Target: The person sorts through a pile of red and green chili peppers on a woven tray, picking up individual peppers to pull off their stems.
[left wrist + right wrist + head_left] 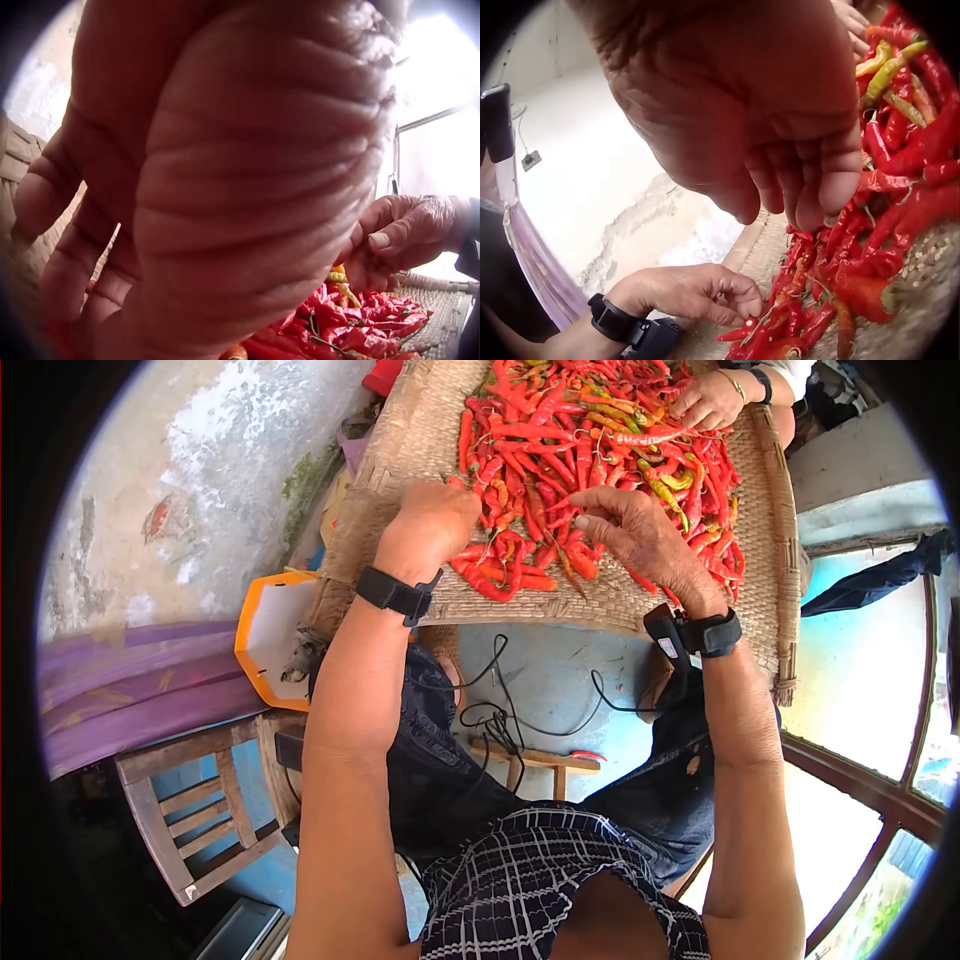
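Red chili peppers [540,455], with a few yellow-green ones [675,490] among them, lie heaped on a woven mat [410,435]. At the heap's left edge is the left hand [430,530], back up, its loosely bent fingers [742,296] beside peppers in the right wrist view; the palm side hides part of its fingertips in the left wrist view. Over the near middle of the heap hovers the right hand [640,535], fingers bent and apart from the thumb, nothing seen between them. Its thumb shows in the left wrist view, above red peppers [367,330].
Another person's hand [708,402] rests at the heap's far right. Black cables [500,710] hang below the mat's near edge, above a wooden stool [540,758]. An orange-rimmed white container [270,640] stands left, near a wooden chair [200,810]; a window frame [850,785] is at right.
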A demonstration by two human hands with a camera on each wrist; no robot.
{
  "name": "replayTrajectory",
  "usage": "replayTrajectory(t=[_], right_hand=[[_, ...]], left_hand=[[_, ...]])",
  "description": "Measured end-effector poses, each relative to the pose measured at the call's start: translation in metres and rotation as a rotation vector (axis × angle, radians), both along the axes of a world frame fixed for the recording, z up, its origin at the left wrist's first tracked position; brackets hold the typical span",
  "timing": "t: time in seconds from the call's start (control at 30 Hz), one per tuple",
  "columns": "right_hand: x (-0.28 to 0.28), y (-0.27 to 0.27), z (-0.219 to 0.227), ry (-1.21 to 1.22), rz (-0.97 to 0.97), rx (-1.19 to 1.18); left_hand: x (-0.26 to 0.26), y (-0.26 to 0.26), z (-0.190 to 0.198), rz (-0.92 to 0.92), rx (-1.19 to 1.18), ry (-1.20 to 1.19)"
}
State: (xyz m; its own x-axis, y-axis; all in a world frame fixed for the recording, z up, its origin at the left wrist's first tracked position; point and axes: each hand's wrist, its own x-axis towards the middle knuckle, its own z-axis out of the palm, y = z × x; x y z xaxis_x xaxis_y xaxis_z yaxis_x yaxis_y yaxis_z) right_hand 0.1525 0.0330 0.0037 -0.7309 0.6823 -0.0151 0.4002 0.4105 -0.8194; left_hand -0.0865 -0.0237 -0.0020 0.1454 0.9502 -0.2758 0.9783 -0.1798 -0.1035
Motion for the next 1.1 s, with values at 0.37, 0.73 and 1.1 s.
replayTrajectory(t=[0.37, 0.73, 1.1], right_hand=[[-0.015, -0.011, -0.011, 0.028, 0.062, 0.038], [-0.017, -0.007, -0.008, -0.18, 0.116, -0.264], [0.012, 0.028, 0.004, 0.597, -0.462, -0.51]], left_hand=[[0.012, 0.004, 0.024, 0.126, 0.188, -0.385], [0.019, 0.001, 0.011, 0.171, 0.277, -0.75], [0.04, 0.002, -0.022, 0.107, 0.101, -0.36]])
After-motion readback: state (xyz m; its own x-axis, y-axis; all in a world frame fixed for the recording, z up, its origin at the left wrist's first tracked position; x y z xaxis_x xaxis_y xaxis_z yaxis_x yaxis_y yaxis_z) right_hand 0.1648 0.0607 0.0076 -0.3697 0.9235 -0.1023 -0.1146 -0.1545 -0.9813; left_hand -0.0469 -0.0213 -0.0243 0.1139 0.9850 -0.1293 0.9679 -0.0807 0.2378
